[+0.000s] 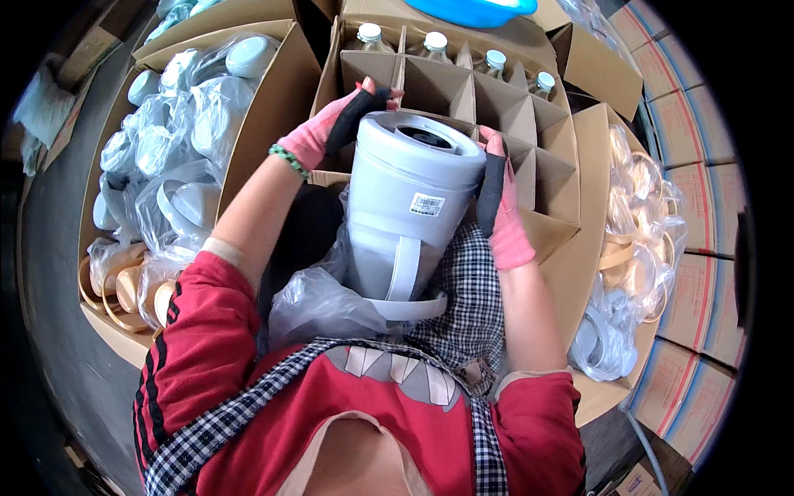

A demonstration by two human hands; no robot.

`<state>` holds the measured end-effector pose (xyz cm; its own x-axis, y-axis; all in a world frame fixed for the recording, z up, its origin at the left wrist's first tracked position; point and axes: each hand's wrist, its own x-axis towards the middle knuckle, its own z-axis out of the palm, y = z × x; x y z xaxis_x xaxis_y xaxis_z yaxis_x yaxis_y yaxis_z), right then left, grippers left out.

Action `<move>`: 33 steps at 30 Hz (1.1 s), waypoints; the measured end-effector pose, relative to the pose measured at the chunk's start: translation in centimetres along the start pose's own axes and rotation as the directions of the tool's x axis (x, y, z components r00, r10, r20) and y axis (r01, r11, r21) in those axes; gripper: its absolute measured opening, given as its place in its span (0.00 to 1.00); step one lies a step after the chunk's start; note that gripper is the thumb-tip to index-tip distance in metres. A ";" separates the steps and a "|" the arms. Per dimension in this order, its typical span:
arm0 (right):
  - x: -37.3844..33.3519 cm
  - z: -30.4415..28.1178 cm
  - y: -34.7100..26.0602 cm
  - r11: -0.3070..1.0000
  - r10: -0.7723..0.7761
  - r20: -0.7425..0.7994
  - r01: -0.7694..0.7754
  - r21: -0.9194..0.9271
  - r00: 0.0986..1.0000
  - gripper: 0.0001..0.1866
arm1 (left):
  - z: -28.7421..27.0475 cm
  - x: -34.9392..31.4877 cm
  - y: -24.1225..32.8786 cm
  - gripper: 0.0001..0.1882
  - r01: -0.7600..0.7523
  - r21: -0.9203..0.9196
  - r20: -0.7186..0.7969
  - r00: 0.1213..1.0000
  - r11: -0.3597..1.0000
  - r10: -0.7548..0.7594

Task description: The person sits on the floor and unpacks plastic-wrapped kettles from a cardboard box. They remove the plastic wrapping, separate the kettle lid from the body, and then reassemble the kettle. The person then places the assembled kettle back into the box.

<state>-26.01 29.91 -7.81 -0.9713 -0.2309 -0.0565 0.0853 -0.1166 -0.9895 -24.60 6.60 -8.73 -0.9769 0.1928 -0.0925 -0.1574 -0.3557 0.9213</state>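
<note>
Vessel of pale grey plastic, tapered like a jug (389, 198), sits upright between the two hands I watch from my remote station, above the wearer's lap. I see a white paper label (427, 205) on its side, and a crumpled clear plastic bag (318, 306) lies around its lower left, nearer the wearer than both hands. The left hand (343, 120), in a pink-and-black fingerless glove, is partly open by the rim; I cannot tell how firmly it touches. The right hand (500, 198), gloved alike, lies flat along the opposite side, fingers straight. Just beyond the hands I have a brown cardboard box with dividers (542, 231), clear bottles with pale caps (434, 48) in its far row. Left of the left hand stands a brown carton of bagged grey and peach plastic parts (269, 116); right of the right hand, another open brown carton (583, 215). Farthest ahead is a bright blue plastic basin (475, 10).
</note>
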 end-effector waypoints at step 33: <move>-0.1 0.1 0.0 0.998 0.014 0.208 -0.002 -0.058 0.978 0.34 | -1.8 -1.4 -2.2 0.22 -0.036 -0.046 -0.060 0.998 0.998 0.034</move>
<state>-25.94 29.87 -7.76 -0.9025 -0.4286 -0.0414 0.0742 -0.0601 -0.9954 -23.11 5.41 -11.28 -0.9885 0.1258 -0.0839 -0.1283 -0.4043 0.9056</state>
